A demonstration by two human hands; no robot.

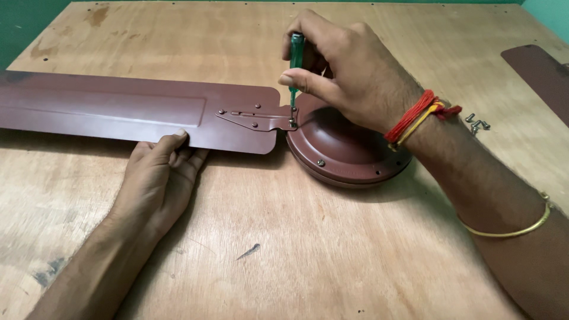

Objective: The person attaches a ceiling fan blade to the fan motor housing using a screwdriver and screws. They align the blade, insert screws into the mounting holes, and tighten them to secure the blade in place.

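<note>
A brown ceiling fan motor housing (344, 148) lies on a plywood table (308, 249). A long brown fan blade (118, 112) stretches to the left, its metal bracket (255, 118) meeting the housing's rim. My right hand (344, 71) is shut on a green-handled screwdriver (296, 53), held upright with its tip on a screw where bracket and housing join. My left hand (163, 172) rests at the blade's near edge, thumb on top and fingers tucked under it.
A few loose screws (477, 123) lie on the table to the right of my right wrist. Part of another brown blade (542, 77) shows at the far right edge. Green wall borders the table's back corners.
</note>
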